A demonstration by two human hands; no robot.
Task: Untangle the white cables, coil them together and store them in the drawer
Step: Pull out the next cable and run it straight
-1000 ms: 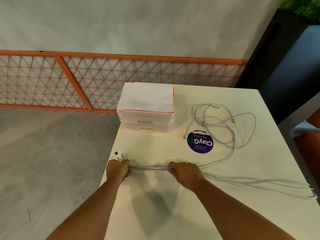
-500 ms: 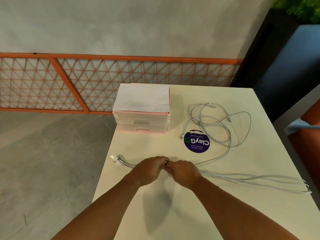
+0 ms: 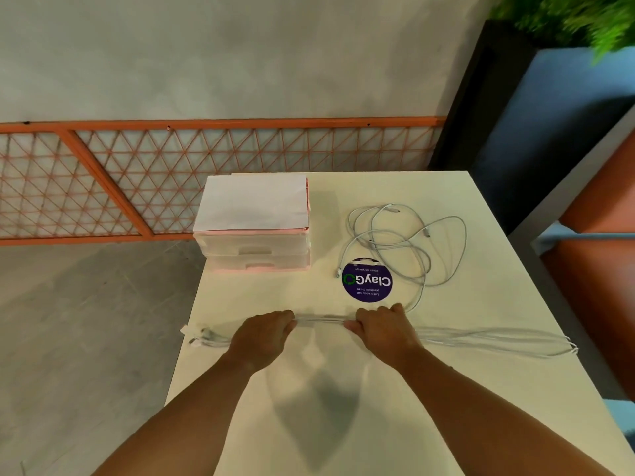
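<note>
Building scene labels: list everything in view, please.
table: one, cream, centre
drawer unit: one, pink and clear, table's far left
paper sheet: one, white, on the drawer unit
straightened cables: several, white, between the hands near the front
tangled loops: one heap, white, table's far right
sticker: one, purple, at the loops' near edge
lattice panel: one, orange, along the wall
plant: one, green, top right
left hand: grips the straightened cables
right hand: grips the straightened cables
</note>
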